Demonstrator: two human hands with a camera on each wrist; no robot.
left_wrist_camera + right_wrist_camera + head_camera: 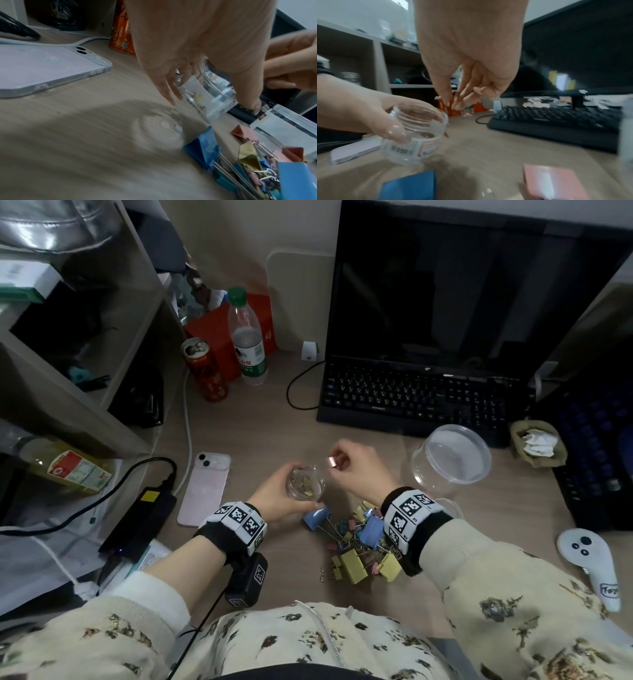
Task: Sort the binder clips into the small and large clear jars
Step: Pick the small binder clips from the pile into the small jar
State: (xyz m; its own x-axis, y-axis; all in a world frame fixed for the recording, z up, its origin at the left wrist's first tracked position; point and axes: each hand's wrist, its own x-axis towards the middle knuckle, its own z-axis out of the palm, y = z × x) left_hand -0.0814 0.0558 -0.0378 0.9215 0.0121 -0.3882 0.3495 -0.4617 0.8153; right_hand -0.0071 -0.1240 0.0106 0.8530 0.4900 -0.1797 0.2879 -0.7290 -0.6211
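My left hand (274, 496) grips the small clear jar (306, 483) and holds it tilted just above the desk; a few small clips lie inside it. My right hand (342, 458) pinches a small pink binder clip (331, 461) just above the jar's right rim. The large clear jar (451, 457) stands open on the desk to the right. A pile of blue, yellow and pink binder clips (356, 539) lies in front of both jars. In the left wrist view the small jar (211, 97) hangs above the clips (254, 167). The right wrist view shows the small jar's open mouth (418, 121) under my fingertips (447, 103).
A black keyboard (411, 395) and a dark monitor (462, 285) fill the back right. A pink phone (205, 487), a power brick (144, 518), a red can (205, 368) and a water bottle (246, 337) lie left. A white controller (589, 559) rests at right.
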